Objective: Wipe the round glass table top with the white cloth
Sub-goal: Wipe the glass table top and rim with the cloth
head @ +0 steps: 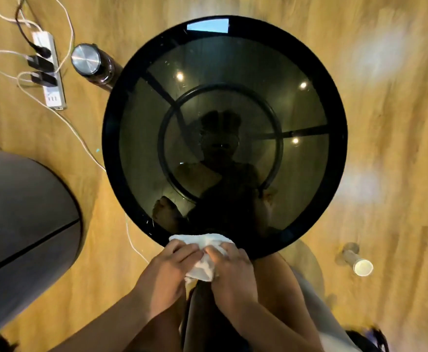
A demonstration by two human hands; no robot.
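Cloth (202, 252) first: the white cloth is bunched between both hands at the near edge of the round glass table (334, 102), its far fold lying on or just over the black rim while the rest hangs down off the edge toward the person. The left hand (167, 273) pinches the cloth's left side, fingers curled onto the fabric; the right hand (233, 270) pinches the right side the same way, so each grip is closed on cloth rather than spread flat. The two hands nearly touch, with the cloth wadded between them.

What the coming stroke turns on is direction: almost all of the glass lies on the far side of the hands. From this grip the unwiped surface stretches away, far and to both left and right, with only the near rim under the cloth. Neither hand is clearly nearer to the glass; both sit level at the rim, the right hand perhaps slightly farther in. The cloth has no clear long axis, being crumpled, so I judge it needs flattening under a palm before it is pushed away across the top.

On the floor, a dark bottle (91, 63) stands just beside the table's far left rim, and a power strip (49, 69) lies farther left.
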